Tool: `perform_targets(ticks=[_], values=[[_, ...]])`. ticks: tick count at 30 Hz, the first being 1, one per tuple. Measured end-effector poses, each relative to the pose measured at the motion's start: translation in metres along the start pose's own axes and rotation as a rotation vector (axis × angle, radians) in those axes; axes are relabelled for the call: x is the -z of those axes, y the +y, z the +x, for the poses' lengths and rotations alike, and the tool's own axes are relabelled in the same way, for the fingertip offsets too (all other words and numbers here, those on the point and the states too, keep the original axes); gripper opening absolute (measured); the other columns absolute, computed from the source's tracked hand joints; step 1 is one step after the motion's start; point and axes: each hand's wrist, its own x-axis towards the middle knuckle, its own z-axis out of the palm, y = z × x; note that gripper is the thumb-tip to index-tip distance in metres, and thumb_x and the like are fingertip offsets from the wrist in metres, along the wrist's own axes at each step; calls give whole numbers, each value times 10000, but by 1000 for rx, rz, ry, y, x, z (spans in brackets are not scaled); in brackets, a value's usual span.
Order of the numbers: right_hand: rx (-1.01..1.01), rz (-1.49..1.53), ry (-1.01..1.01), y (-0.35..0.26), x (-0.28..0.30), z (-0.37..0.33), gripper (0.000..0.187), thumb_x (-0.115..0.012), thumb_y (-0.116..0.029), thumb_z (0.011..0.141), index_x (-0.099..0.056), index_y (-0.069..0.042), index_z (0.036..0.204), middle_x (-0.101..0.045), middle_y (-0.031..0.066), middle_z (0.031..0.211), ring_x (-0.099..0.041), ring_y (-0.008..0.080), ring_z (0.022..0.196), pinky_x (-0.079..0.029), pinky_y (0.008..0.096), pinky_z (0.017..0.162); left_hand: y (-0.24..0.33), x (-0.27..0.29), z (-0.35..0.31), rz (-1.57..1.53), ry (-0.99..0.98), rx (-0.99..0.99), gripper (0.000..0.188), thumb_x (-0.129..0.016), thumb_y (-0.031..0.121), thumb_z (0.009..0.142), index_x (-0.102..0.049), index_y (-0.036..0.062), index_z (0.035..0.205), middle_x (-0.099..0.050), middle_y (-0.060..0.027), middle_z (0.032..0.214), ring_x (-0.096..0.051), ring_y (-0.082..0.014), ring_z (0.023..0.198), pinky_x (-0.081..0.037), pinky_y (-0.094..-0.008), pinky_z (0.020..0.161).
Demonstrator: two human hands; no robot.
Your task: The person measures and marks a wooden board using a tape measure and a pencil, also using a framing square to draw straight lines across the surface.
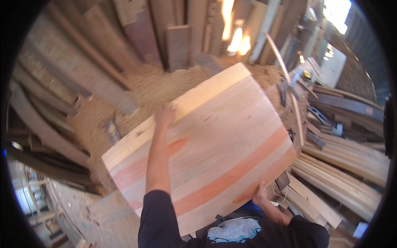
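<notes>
A broad wooden panel (223,136), made of pale and reddish strips, is held tilted in front of my body. My left hand (165,114) reaches across its face and grips the far, pale yellow edge, the fingers curling over it. Low on the right, my right hand (261,194) grasps the near edge, with part of its fingers hidden by the panel. The panel's near edge lies close against my dark shirt (233,229).
Sawdust (157,84) covers the ground beyond the panel. Upright boards (178,47) lean along the back, and more planks (74,62) slant at the left. Stacked timber strips (339,177) lie at the right, near a thin curved strip (289,82).
</notes>
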Motion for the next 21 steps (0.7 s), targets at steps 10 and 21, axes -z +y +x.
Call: perform_targets(ticks=[10,21], values=[[-27,-265,110,21,18,10,644,-487,-502,1094,-489,40,1443,-625,208,1334,-648,300,1170,-548,497,979,27,-40,-55,136,284,0,756,-458,437,1057,-199,64,1661,-99,-322,1698,-60,-477,1584,-40,-595,1272],[-657,-1042,-525,-110,-5,0,567,-431,-549,1095,-645,-48,1256,-755,123,1055,-697,247,807,-583,379,682,152,-127,-135,204,408,-12,795,-506,368,1020,-206,-75,1609,-169,-392,1651,-122,-583,1538,-148,-721,1204]])
